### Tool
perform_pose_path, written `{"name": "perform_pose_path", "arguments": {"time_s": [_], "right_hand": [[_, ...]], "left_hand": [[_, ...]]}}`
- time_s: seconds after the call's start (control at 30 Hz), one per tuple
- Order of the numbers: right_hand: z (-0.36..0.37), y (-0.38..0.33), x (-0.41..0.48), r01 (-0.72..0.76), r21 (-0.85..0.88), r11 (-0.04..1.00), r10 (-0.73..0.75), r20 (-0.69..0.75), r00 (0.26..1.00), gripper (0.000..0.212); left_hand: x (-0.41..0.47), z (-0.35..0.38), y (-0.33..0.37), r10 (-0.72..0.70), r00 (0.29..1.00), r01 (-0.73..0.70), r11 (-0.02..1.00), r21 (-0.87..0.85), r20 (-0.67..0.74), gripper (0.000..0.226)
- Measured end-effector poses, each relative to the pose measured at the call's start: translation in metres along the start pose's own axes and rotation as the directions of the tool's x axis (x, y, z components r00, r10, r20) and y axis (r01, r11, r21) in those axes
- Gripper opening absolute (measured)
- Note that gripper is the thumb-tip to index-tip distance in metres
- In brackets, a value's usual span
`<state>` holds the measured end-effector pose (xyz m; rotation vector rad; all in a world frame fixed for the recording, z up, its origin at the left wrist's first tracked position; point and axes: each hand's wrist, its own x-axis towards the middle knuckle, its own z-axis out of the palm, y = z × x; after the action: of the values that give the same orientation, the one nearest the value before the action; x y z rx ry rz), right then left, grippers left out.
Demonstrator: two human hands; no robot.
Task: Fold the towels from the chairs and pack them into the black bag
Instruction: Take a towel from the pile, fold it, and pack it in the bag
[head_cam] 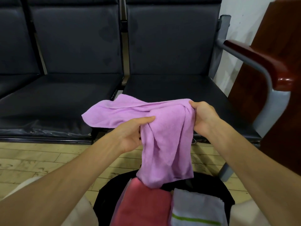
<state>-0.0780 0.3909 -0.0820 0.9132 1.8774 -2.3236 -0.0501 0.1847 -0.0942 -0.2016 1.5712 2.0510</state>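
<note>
Lilac terry cloth fills the middle of the view: a purple towel [166,136] held up between both hands. Its far part lies spread over the front edges of two black chair seats [171,88], bridging the gap between them. Its near part hangs down in loose folds. The lowest bunch of the towel reaches the open black bag [228,199] below and appears to touch what is packed there.

The left hand [132,132] grips a gathered bunch of the towel at its left side. The thumb lies along the top of the cloth and the fingers are curled under it, mostly hidden. The right hand [203,116] pinches the towel's upper right edge, thumb on top and fingers closed beneath, with the fabric drawn into pleats at the grip. The two hands are apart, with a taut stretch of cloth between them.

Inside the bag, a folded red towel [143,204] lies on the left. A folded grey towel [195,207] with a green stripe lies just beside it on the right. The bag stands on a pale wooden floor [40,160] in front of the chairs. A glossy red-brown armrest [260,59] on a grey metal frame ends the row at the right.
</note>
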Motion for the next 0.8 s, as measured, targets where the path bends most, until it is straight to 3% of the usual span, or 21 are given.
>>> {"name": "perform_pose_path", "arguments": {"time_s": [0.1, 0.27, 0.37, 0.5, 0.6, 0.7, 0.8], "right_hand": [[-0.003, -0.008, 0.0, -0.02, 0.118, 0.993, 0.029, -0.076, 0.997, 0.022], [-0.011, -0.011, -0.002, -0.021, 0.288, 0.958, 0.053, -0.105, 0.993, 0.019], [-0.012, -0.003, 0.002, 0.027, 0.196, 0.98, -0.002, -0.127, 0.992, 0.021], [-0.009, -0.006, 0.005, 0.025, 0.14, 0.99, -0.005, -0.145, 0.989, 0.034], [-0.012, -0.008, 0.01, -0.004, 0.151, 0.989, 0.034, -0.196, 0.98, 0.039], [-0.014, -0.012, 0.01, 0.034, 0.14, 0.99, 0.002, -0.255, 0.967, 0.031], [-0.011, -0.01, 0.006, 0.051, 0.073, 0.996, -0.032, -0.249, 0.968, 0.028]], "left_hand": [[0.004, 0.001, -0.004, 0.009, 0.999, -0.006, 0.998, -0.062, 0.042, 0.044], [0.005, 0.007, -0.004, 0.094, 0.996, -0.094, 0.991, -0.093, -0.003, 0.039], [0.008, 0.003, -0.001, 0.123, 0.989, -0.133, 0.981, -0.143, -0.078, 0.039], [0.005, -0.002, 0.001, 0.074, 0.986, -0.102, 0.975, -0.197, -0.147, 0.014], [0.002, -0.005, 0.004, 0.071, 0.987, -0.098, 0.976, -0.196, -0.143, 0.024], [0.001, -0.008, 0.006, 0.042, 0.985, -0.074, 0.98, -0.184, -0.169, 0.033], [0.002, -0.009, 0.002, -0.078, 0.977, 0.053, 0.99, -0.13, -0.196, 0.027]]}}
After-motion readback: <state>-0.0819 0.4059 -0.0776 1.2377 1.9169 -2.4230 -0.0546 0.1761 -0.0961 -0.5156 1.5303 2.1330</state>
